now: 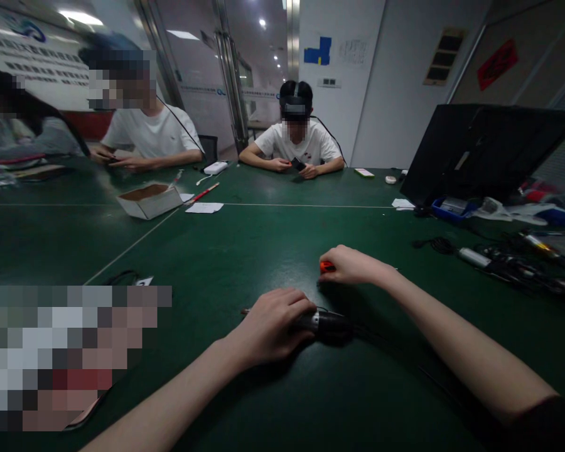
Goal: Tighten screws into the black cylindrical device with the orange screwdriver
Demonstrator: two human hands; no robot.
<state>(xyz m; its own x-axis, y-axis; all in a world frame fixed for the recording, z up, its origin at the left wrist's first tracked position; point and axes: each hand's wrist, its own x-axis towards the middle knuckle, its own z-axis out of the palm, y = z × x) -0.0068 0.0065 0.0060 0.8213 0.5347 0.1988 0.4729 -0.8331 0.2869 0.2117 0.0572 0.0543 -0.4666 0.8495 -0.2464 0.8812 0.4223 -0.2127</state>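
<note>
My left hand (273,326) is closed around a black, barrel-shaped tool (327,326) that lies on the green table (245,251). A thin metal tip pokes out to the left of that hand. A black cable runs from the tool toward the right. My right hand (353,265) rests on the table a little farther away, fingers curled over a small orange object (327,267), mostly hidden by the hand.
An open cardboard box (149,199), papers and a red pen lie at the far left. A black laptop (484,150) and tangled cables and tools (508,260) crowd the right side. Three other people sit along the far edge.
</note>
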